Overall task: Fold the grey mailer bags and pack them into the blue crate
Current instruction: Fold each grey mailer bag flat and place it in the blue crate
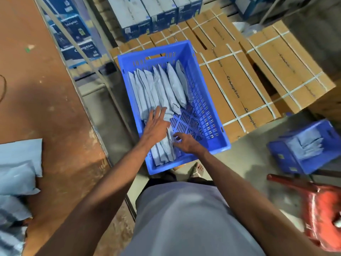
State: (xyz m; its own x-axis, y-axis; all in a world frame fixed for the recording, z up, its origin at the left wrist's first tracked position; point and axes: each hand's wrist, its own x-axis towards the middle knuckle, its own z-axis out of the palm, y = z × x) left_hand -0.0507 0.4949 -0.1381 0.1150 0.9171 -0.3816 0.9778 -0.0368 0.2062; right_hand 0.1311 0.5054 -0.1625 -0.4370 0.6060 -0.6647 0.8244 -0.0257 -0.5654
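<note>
L hand (156, 122) lies flat, fingers straight and spread, pressing down on the row of folded grey mailer bags (158, 89) inside the blue crate (208, 100); grasps nothing. R hand (184, 142) sits just right of the near bags, fingers half-curled w/ tips at the edge of the nearest bag; cannot tell if it pinches that edge or only touches it. Bags stand on edge, leaning, packed along the crate's left side from near wall to far wall; right part of slotted floor bare. Step in hand, by the look: seating the latest bag and tightening the row. To do well: keep L palm holding the stack upright, use R fingers to slide the loose edge flush vs. its neighbour, don't let folds spring open, leave the right side free for a 2nd row. More unfolded bags (18, 172) lie on the brown table (55, 108) at near left, partly cut off by frame. Second crate (302, 146) w/ bags far right, blurred. Red object (321, 209) near right smeared, unidentifiable. Strapped cartons (276, 71) beyond; print barely legible. Near bags partly hidden under both hands.
</note>
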